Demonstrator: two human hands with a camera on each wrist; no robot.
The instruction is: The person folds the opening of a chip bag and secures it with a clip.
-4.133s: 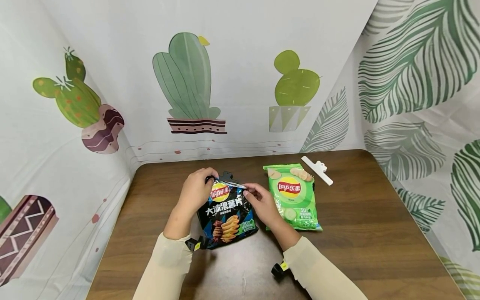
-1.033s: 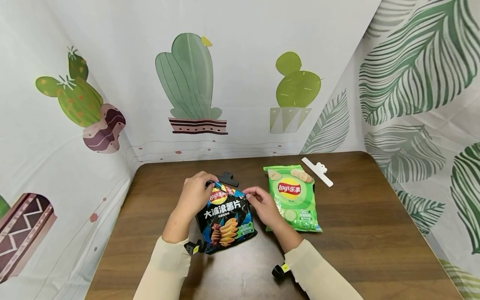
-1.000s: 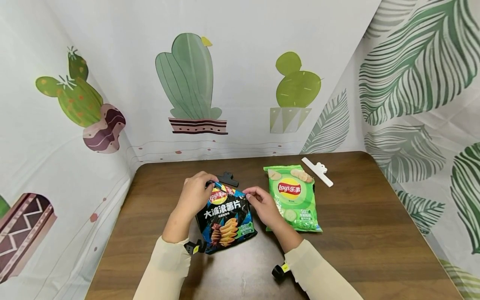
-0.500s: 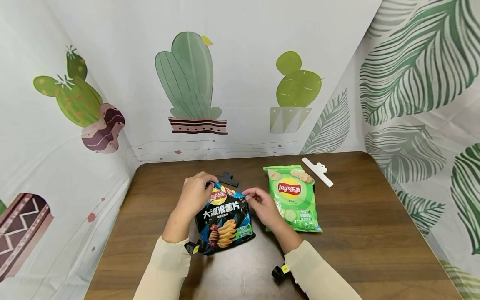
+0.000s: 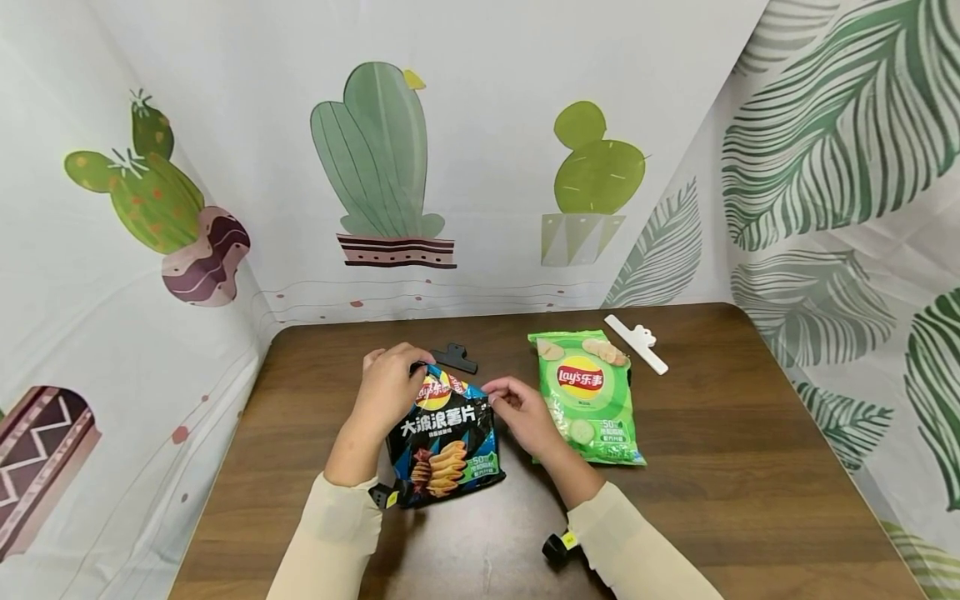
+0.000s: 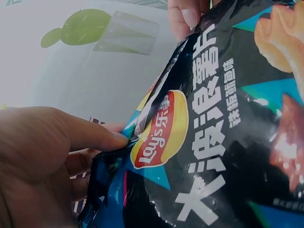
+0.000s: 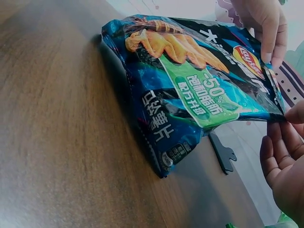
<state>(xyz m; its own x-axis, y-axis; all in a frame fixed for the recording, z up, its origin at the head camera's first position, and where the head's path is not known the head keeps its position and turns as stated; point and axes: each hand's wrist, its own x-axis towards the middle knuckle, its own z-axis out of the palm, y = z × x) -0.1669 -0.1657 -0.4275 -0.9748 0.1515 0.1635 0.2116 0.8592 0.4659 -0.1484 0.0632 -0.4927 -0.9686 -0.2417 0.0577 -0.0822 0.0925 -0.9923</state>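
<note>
A black bag of Lay's potato chips [image 5: 447,450] hangs tilted between both hands, its printed front toward me and its lower edge close to the table. My left hand [image 5: 388,390] pinches its upper left corner; in the left wrist view the thumb [image 6: 111,138] presses on the film beside the logo. At the upper right corner, my right hand [image 5: 527,417] pinches the edge between thumb and fingertips. The top edge looks creased, with part of the logo print folded over. Just behind the bag lies a black sealing clip [image 5: 456,358], partly hidden by the left hand.
To the right, a green Lay's bag [image 5: 587,408] lies flat close beside the right hand. A white sealing clip [image 5: 637,342] rests behind it. The wooden table [image 5: 720,467] ends at a wall hung with printed cloth [image 5: 495,167].
Several seconds ago the bag's top edge showed a silvery strip; now printed film is folded there. The bag's lower part has swung slightly left, while both hands keep their grips.
</note>
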